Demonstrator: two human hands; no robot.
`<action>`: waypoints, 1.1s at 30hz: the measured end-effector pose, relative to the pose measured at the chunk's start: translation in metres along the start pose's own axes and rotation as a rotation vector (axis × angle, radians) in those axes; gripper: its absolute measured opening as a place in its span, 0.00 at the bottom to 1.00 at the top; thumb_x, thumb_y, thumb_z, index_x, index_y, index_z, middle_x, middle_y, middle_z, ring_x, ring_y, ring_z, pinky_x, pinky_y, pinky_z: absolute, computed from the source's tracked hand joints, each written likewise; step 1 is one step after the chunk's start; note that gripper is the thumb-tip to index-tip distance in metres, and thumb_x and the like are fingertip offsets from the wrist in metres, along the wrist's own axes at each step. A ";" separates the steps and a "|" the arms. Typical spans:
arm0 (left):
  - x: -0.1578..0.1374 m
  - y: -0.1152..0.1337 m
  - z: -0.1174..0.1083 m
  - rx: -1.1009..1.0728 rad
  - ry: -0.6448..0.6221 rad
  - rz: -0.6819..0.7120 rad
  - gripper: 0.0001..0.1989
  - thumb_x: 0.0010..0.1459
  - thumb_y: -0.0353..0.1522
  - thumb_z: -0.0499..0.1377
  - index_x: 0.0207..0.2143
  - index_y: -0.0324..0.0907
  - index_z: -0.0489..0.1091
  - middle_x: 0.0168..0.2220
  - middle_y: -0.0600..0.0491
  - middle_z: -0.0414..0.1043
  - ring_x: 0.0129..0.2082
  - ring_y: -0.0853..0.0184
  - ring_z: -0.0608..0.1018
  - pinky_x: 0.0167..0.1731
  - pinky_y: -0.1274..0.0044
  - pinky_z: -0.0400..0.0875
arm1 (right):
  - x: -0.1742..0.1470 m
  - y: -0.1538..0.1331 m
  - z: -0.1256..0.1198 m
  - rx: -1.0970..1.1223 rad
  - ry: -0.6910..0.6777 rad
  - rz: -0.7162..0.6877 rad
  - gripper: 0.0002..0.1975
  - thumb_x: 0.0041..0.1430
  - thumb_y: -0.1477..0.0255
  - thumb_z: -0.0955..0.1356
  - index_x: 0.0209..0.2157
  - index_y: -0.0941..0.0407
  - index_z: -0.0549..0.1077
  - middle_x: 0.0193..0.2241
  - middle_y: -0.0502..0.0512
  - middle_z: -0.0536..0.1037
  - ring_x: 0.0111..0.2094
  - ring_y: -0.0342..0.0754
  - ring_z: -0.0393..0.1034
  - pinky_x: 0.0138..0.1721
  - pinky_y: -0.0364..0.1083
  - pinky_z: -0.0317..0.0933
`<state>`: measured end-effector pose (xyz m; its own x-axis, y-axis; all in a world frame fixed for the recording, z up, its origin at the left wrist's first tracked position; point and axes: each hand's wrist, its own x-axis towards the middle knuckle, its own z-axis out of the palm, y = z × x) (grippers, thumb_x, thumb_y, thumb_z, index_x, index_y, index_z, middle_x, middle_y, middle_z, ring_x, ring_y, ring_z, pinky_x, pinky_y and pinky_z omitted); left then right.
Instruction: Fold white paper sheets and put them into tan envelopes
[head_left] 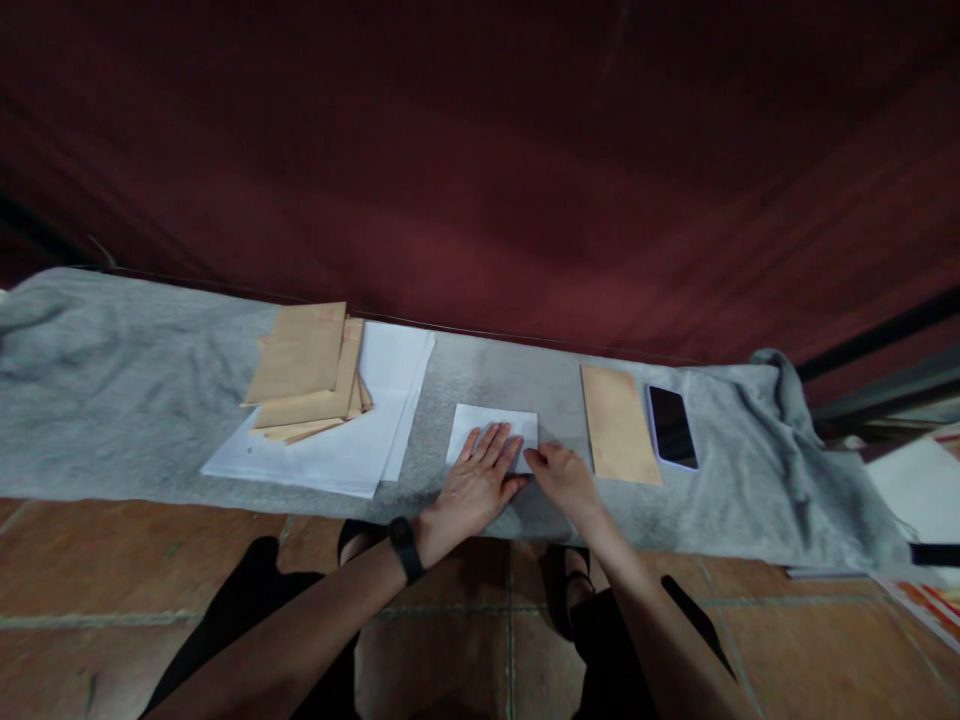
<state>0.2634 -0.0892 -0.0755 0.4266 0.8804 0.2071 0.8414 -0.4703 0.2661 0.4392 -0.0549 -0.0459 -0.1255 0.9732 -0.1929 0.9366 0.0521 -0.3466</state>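
Note:
A folded sheet of white paper (463, 425) lies on the grey cloth before me. My left hand (480, 472) rests flat on it, fingers stretched out and pressing it down. At the paper's lower right edge is my right hand (562, 474), its fingers curled in and the thumb side pinching the edge. To the right lies a single brown envelope (621, 425). On the left, several brown envelopes (304, 350) are piled on loose white sheets (390, 385).
A phone (673, 427) with a pale purple edge lies right of the single envelope. Grey cloth (150, 400) covers the narrow bench, bunched at its right end. Behind it hangs a dark red fabric (480, 180). Printed papers (926, 490) stand at the far right, above the tiled floor (442, 660).

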 end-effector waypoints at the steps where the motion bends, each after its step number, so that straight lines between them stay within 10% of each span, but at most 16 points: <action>1: 0.000 -0.001 0.000 0.011 -0.006 0.008 0.29 0.70 0.43 0.51 0.68 0.40 0.57 0.71 0.40 0.53 0.72 0.54 0.54 0.70 0.56 0.48 | -0.002 -0.001 -0.001 -0.052 0.009 -0.006 0.16 0.70 0.63 0.63 0.36 0.55 0.79 0.35 0.62 0.83 0.35 0.52 0.79 0.34 0.45 0.62; 8: 0.000 -0.001 -0.001 0.051 -0.015 0.001 0.30 0.70 0.45 0.50 0.68 0.41 0.58 0.72 0.41 0.52 0.72 0.54 0.53 0.70 0.57 0.47 | -0.004 0.002 -0.007 -0.045 0.108 0.040 0.16 0.71 0.63 0.62 0.38 0.54 0.79 0.34 0.61 0.83 0.36 0.53 0.79 0.37 0.47 0.66; 14: 0.005 0.001 0.004 0.053 -0.021 -0.057 0.29 0.71 0.40 0.46 0.68 0.34 0.57 0.71 0.39 0.53 0.72 0.55 0.54 0.70 0.58 0.48 | 0.004 -0.006 0.016 0.290 0.279 -0.252 0.24 0.73 0.62 0.55 0.58 0.60 0.71 0.56 0.65 0.77 0.56 0.53 0.72 0.57 0.50 0.65; 21: 0.005 -0.011 0.010 0.098 -0.017 -0.112 0.29 0.68 0.30 0.42 0.69 0.28 0.53 0.71 0.36 0.52 0.73 0.55 0.52 0.71 0.59 0.48 | -0.004 -0.012 0.050 -0.004 0.217 -0.365 0.30 0.75 0.62 0.51 0.69 0.63 0.57 0.70 0.64 0.56 0.72 0.54 0.48 0.71 0.59 0.44; 33: -0.003 -0.030 0.001 0.101 0.080 -0.244 0.33 0.69 0.40 0.46 0.69 0.26 0.51 0.71 0.33 0.50 0.73 0.52 0.51 0.70 0.60 0.50 | -0.007 -0.007 0.055 -0.197 0.351 -0.322 0.32 0.74 0.60 0.54 0.70 0.65 0.53 0.71 0.67 0.54 0.71 0.58 0.48 0.70 0.58 0.43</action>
<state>0.2367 -0.0775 -0.0849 0.1831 0.9575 0.2228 0.9465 -0.2329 0.2232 0.4160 -0.0740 -0.0928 -0.3320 0.9157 0.2263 0.9167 0.3698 -0.1515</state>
